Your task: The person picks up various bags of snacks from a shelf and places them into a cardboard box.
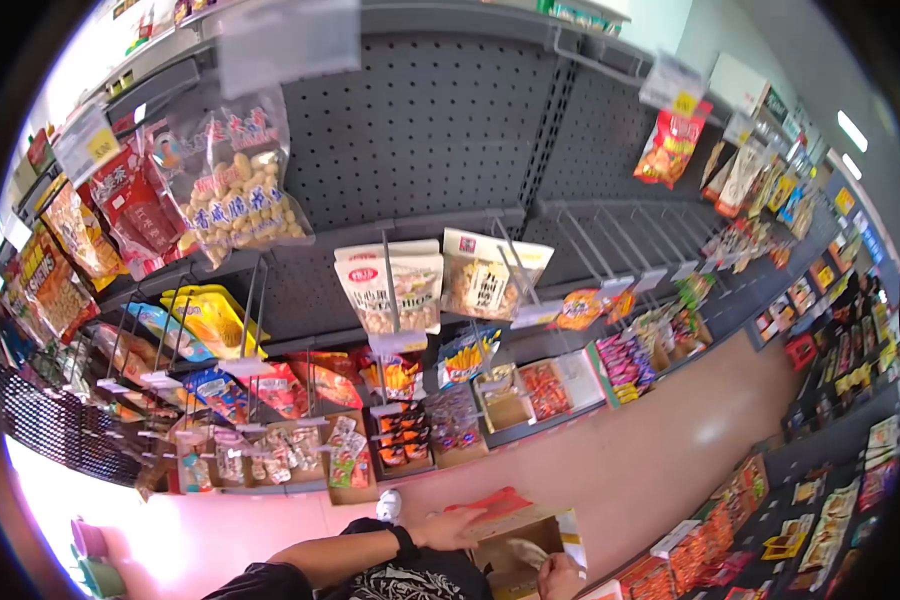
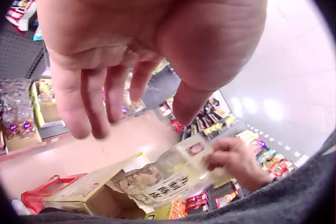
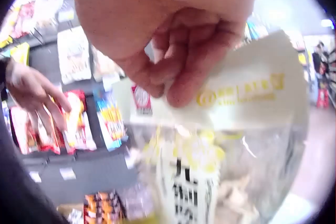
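Note:
My right hand (image 3: 173,40) pinches the white top edge of a snack bag (image 3: 194,176) with a clear window, yellow print and dark lettering. Pale dried pieces show inside it. In the left wrist view the bag hangs tilted, its lower end over the mouth of an open cardboard box (image 2: 84,200). With fingers loosely extended and nothing in them, my left hand (image 2: 152,29) is above the box's far side. From the head view, the left hand (image 1: 448,530) appears beside the box (image 1: 505,570), near a red package (image 1: 495,503).
A grey pegboard shelf (image 1: 420,130) stands ahead, with snack bags on hooks. Similar white pouches (image 1: 492,278) hang at its middle. Open cartons (image 1: 545,390) of small packets line its lower ledge. Another stocked shelf (image 1: 710,545) runs along the right, across a pink floor (image 1: 660,440).

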A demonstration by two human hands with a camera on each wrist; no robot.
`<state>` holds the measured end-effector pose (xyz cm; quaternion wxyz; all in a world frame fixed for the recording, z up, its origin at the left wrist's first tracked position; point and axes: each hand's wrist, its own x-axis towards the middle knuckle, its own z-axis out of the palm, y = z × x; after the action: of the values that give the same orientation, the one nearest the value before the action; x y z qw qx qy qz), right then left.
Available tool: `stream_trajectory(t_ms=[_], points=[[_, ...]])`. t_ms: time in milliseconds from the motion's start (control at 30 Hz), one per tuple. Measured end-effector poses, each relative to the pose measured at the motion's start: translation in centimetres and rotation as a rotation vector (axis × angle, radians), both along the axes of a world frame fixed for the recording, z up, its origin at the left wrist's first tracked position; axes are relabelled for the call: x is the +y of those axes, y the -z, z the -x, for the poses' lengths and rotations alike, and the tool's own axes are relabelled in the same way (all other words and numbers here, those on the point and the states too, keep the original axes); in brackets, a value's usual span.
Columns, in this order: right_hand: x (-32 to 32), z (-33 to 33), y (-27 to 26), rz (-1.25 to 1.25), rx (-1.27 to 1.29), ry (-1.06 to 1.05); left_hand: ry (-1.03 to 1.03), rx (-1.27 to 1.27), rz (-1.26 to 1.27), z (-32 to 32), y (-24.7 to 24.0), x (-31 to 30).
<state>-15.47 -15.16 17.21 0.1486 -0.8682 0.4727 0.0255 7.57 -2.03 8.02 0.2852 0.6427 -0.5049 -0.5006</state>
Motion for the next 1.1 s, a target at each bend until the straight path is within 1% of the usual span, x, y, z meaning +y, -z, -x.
stream_trajectory(t_ms=[67,100,133,167,200,233,267,300,333,400,433,467,500,533,567,633,667,700,733,800,833,900,1033,1100], points=[[-0.3,-2.2,-4.4,0.225,-0.388,-0.303,-0.105,-0.206,0.409,0.1,-1.7,-1.6],[0.1,-4.2,-7.1,0.223,-0.525,-0.322,-0.092,-0.203,0.445,-0.4,-2.6,-2.4],[0.3,-5.0,-8.0,0.168,-0.502,-0.269,0.032,-0.092,0.489,-1.2,-3.8,-3.1],[0.0,-6.3,-9.0,0.209,-0.560,-0.273,0.154,0.015,0.527,-2.0,-4.9,-3.5],[-0.1,-8.8,-11.0,0.243,-0.620,-0.282,0.158,0.014,0.550,-2.6,-6.3,-3.3],[0.1,-10.3,-11.5,0.262,-0.619,-0.284,0.123,0.167,0.574,-3.4,-7.9,-2.6],[-0.1,-12.1,-11.3,0.300,-0.662,-0.233,0.091,0.318,0.591,-4.1,-9.4,-1.7],[-0.1,-13.7,-11.1,0.335,-0.702,-0.179,-0.038,0.321,0.664,-4.5,-10.6,-0.8],[0.0,-15.3,-10.8,0.348,-0.705,-0.174,-0.027,0.319,0.673,-5.3,-11.1,-0.8],[0.8,-18.5,-10.5,0.207,-0.814,-0.133,-0.372,0.023,0.780,-7.1,-11.8,-1.2],[1.7,-20.2,-11.3,0.168,-0.811,-0.133,-0.365,0.029,0.784,-8.2,-11.6,-1.3],[2.5,-21.7,-12.0,0.128,-0.804,-0.132,-0.467,0.042,0.641,-9.5,-10.9,-1.7],[2.7,-22.9,-11.7,0.098,-0.849,-0.142,-0.563,0.058,0.490,-10.6,-9.9,-2.1],[2.5,-23.9,-10.7,0.067,-0.894,-0.149,-0.625,-0.065,0.542,-11.6,-9.4,-2.6],[2.5,-24.6,-9.4,0.074,-0.883,-0.135,-0.652,-0.087,0.498,-12.6,-8.8,-2.7],[2.3,-26.0,-6.8,0.083,-0.912,-0.245,-0.674,-0.099,0.453,-14.4,-9.2,-3.2],[1.9,-26.4,-5.1,0.084,-0.903,-0.240,-0.706,-0.107,0.502,-15.1,-9.4,-3.5],[1.7,-26.4,-3.2,0.086,-0.802,-0.314,-0.738,-0.115,0.548,-15.8,-9.9,-3.7],[2.1,-26.6,-2.2,0.086,-0.702,-0.382,-0.719,-0.133,0.461,-16.6,-10.9,-4.0],[2.3,-27.7,-1.8,0.101,-0.713,-0.356,-0.681,-0.206,0.468,-17.9,-12.2,-5.0],[2.3,-28.3,-2.2,0.096,-0.754,-0.323,-0.671,-0.203,0.472,-18.1,-13.1,-5.2],[2.1,-29.5,-2.8,0.104,-0.810,-0.262,-0.659,-0.299,0.525,-18.2,-14.8,-5.5],[1.2,-30.4,-3.0,0.106,-0.868,-0.243,-0.650,-0.365,0.564,-18.7,-15.6,-6.3],[0.7,-30.9,-3.7,0.136,-0.897,-0.274,-0.646,-0.390,0.595,-19.1,-16.1,-6.8]])
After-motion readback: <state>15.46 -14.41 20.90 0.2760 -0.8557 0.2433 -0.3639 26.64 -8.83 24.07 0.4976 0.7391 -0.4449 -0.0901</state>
